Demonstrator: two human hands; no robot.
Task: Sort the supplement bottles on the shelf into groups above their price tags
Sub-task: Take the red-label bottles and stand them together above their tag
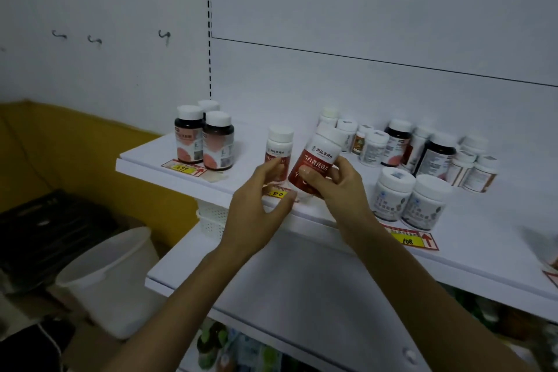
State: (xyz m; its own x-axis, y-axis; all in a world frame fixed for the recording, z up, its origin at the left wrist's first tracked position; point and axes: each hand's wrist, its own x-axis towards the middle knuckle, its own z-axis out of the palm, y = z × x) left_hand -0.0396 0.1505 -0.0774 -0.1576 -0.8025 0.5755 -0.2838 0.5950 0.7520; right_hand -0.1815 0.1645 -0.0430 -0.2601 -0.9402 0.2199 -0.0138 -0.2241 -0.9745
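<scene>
Pairing red-label bottles, shelf (181, 180) front edge.
Our right hand (335, 186) grips the tilted bottle (315, 160); left hand (256, 211) touches the standing bottle (280, 149). Next: we stand it alongside.

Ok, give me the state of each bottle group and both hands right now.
Tilted bottle: capped, gripped by right hand.
Upright bottle: capped, standing, touched by left hand.
Dark bottles: capped, upright above a price tag.
White jars: capped, upright.
Back cluster: upright, mixed kinds.
</scene>
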